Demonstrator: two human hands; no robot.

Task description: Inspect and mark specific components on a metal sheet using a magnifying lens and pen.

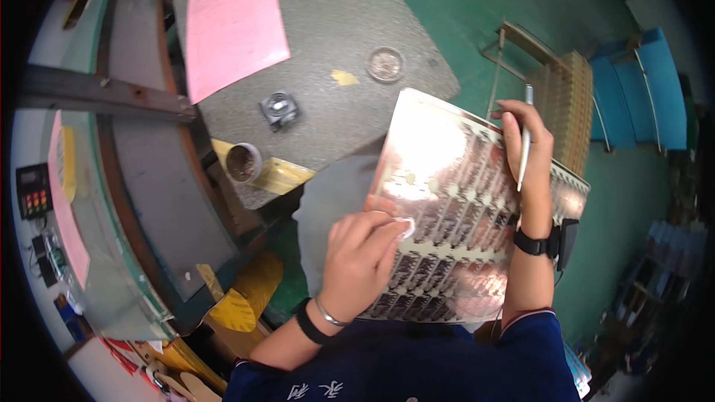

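Note:
A glossy, light-coloured panel (447,156) with rows of dark repeated patterns lies tilted in front of my body. My left hand (361,257) is closed, pinching a small white wad (407,228) against the panel's face near its left edge. At the panel's upper right edge, my right hand (530,130) has bent fingers with a slim silver-white pen (526,145) held among them. That hand also rests on the panel's edge, and its forearm lies over the right part of the panel.
A grey table (328,22) stands ahead, bearing a pink sheet (234,26), a loupe-like device (279,109), a round dish (385,65) and a brown-filled cup (243,162). A glass-topped frame (145,179) is at left. Slatted wooden racks (573,104) and blue panels (648,89) stand right.

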